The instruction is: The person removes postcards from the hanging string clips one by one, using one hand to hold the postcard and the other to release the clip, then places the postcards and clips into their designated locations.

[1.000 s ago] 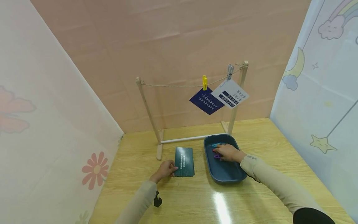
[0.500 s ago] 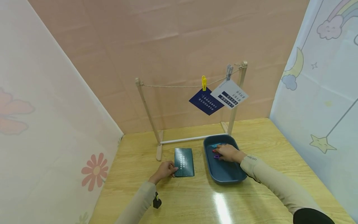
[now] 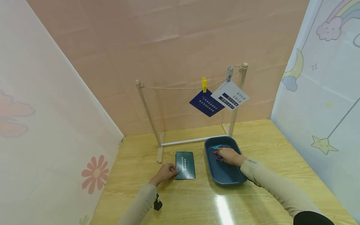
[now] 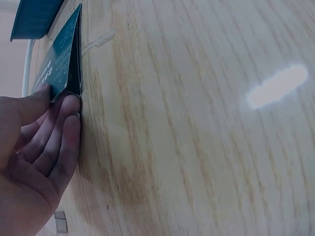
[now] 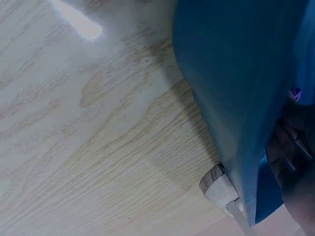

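My left hand pinches the left edge of a dark green card with white print, thumb on top and fingers beneath. In the left wrist view, the near edge of this green card is raised, with a gap under it. My right hand reaches into a dark blue tray, its fingers bent down among small clothespins. Beside the fingers show a purple clothespin, a red clothespin and a light blue clothespin. Whether the right fingertips hold one I cannot tell.
Behind stands a wooden rack with a rope across it. A yellow clothespin holds a navy card, and a grey clothespin holds a white card. A small black object lies by the left sleeve.
Both hands stay in nearly the same places. The right fingers draw in slightly among the clothespins. The glare on the green card has shifted, and the head view has tilted slightly upward.
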A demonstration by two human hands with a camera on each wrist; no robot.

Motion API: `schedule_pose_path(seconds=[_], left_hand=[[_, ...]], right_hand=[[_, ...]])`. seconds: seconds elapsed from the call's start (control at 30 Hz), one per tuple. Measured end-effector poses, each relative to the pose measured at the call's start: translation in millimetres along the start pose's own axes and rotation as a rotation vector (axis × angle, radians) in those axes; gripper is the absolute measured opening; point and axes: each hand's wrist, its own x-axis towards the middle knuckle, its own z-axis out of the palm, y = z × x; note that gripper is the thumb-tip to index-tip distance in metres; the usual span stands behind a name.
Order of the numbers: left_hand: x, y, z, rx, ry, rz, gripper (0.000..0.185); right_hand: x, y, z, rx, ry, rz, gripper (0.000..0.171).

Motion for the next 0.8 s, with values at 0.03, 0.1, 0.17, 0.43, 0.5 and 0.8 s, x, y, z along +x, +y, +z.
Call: schedule_pose_path(seconds=[0.03, 0.1, 0.17, 0.43, 0.5, 0.8], left_hand=[[0.2, -0.6, -0.1, 0.006, -0.001, -0.002, 0.018], [0.1, -1.1, -0.3, 0.021, -0.002, 0.002, 0.019], [-0.2, -1.0, -0.6, 0.030, -0.001, 0.008, 0.021], [-1.8, 3.8, -2.1, 0.034, -0.006, -0.003, 0.020], [-1.8, 5.6, -2.9, 0.028, -0.007, -0.007, 0.020], [-2.2, 8.5, -7.0, -0.006, -0.027, -0.031, 0.020]], right_hand=[[0, 0, 0, 0.001, 0.001, 0.002, 0.032], [1, 0, 1, 0.004, 0.004, 0.009, 0.033], [1, -1, 1, 0.006, 0.004, 0.010, 0.033], [1, -2, 0, 0.031, -0.008, 0.020, 0.033], [2, -1, 0, 0.033, -0.010, 0.021, 0.034], [3, -1, 0, 0.036, -0.028, 0.032, 0.033]])
